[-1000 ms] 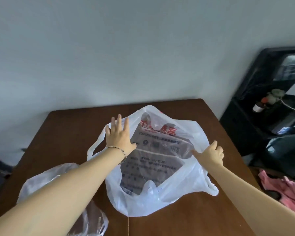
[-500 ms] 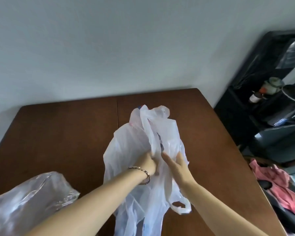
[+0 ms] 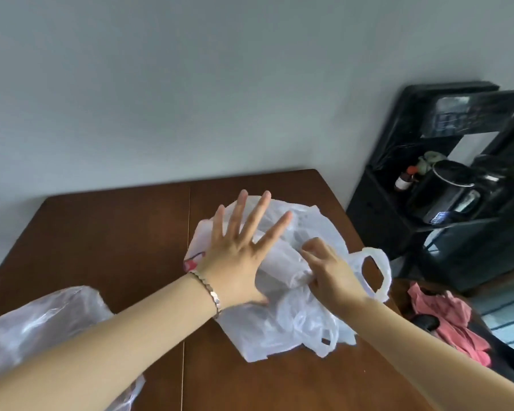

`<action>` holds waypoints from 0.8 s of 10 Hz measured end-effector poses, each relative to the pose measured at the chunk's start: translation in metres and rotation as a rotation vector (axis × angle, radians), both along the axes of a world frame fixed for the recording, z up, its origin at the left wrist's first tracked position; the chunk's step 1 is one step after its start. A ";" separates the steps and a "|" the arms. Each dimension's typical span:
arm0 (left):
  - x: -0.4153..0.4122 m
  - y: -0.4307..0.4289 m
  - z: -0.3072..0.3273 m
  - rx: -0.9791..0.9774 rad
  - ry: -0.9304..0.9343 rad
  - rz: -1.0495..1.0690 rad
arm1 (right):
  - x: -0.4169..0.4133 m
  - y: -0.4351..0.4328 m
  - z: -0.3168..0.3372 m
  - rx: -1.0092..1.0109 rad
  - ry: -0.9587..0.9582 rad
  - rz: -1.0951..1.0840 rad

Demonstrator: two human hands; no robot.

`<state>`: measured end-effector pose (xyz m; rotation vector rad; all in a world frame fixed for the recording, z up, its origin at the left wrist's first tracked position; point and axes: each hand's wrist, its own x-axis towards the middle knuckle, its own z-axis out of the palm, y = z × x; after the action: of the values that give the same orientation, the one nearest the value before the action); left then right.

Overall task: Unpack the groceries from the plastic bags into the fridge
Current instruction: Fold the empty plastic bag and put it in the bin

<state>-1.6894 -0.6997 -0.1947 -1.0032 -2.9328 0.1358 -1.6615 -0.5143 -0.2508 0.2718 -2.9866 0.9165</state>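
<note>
A white plastic bag [image 3: 291,327] lies crumpled and flat on the brown wooden table [image 3: 116,247], right of its middle seam. My left hand [image 3: 241,250], with a bracelet at the wrist, rests palm down on the bag's left part with its fingers spread. My right hand [image 3: 330,268] pinches a rolled fold of the same bag between thumb and fingers. One bag handle [image 3: 377,274] loops out to the right. No groceries and no fridge are in view.
A second, clear plastic bag [image 3: 42,330] lies at the table's near left under my left forearm. Right of the table stands a black shelf [image 3: 445,232] holding a small bottle and dark appliances. Pink cloth [image 3: 445,318] lies lower right. A grey wall runs behind the table.
The white bag, open a second ago and then gathered upright, now lies flattened. My left hand has let go and spread flat on it; my right hand has closed on a fold.
</note>
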 end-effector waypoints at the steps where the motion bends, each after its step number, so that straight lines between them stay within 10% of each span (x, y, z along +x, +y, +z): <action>1: 0.021 0.018 -0.006 -0.077 -0.235 0.045 | 0.013 -0.012 0.022 -0.221 0.072 0.161; 2: 0.036 0.040 -0.012 0.360 -0.465 0.201 | 0.025 -0.018 0.038 -0.760 -0.079 -0.059; 3: 0.033 0.050 -0.013 0.500 -0.465 0.371 | 0.028 -0.005 0.034 -0.429 0.114 0.049; 5: 0.025 0.044 -0.009 0.773 -0.514 0.459 | 0.041 0.057 0.042 0.253 -0.292 0.041; 7: 0.045 0.069 0.009 1.366 -1.064 0.466 | 0.049 0.057 0.003 -0.077 -0.550 -0.060; 8: 0.039 0.069 0.003 1.355 -0.957 0.451 | 0.052 0.053 -0.007 -0.348 -0.632 -0.222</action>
<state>-1.6500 -0.6306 -0.1919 -0.1084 -2.5916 -2.4201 -1.6091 -0.4612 -0.2576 -0.4246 -3.1730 1.7245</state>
